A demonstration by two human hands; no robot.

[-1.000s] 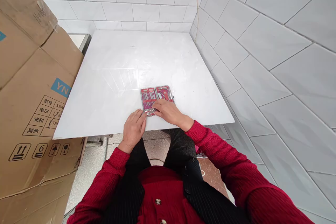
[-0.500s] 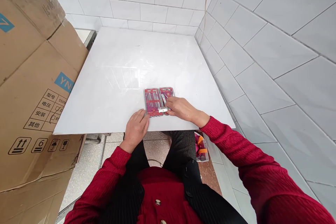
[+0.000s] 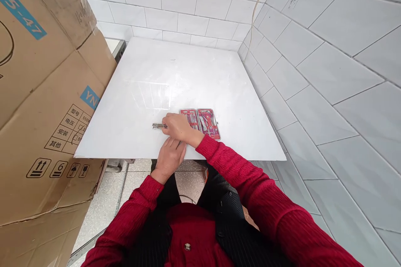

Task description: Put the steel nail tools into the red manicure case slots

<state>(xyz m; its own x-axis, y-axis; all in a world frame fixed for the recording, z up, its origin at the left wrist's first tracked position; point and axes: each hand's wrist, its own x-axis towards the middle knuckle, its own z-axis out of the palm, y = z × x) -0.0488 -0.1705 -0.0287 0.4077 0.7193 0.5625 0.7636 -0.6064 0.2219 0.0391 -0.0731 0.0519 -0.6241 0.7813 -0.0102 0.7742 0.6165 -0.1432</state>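
Observation:
An unfolded manicure case [image 3: 209,127] with a red lining lies near the table's front edge, several slim metal tools in its left half and more, including scissors, in its right half. My right hand [image 3: 179,126] is closed on a shiny metal nail clipper [image 3: 158,126], which sticks out to the left above the table. Its wrist crosses over the case's lower left part and hides it. Just below, my left hand [image 3: 170,157] rests at the table edge with fingers stretched out. Their tips are partly behind my right hand, so contact with the case is hidden.
The white table [image 3: 200,71] reaches back to a tiled wall [image 3: 178,4]. Another tiled wall [image 3: 313,79] runs along the right side. A large cardboard box [image 3: 50,104] stands close on the left. A thin cable [image 3: 258,6] hangs in the back right corner.
My right hand has carried the nail clipper from over the case leftwards, past its left edge. My left hand stays near the case's lower left corner. The camera view has shifted slightly.

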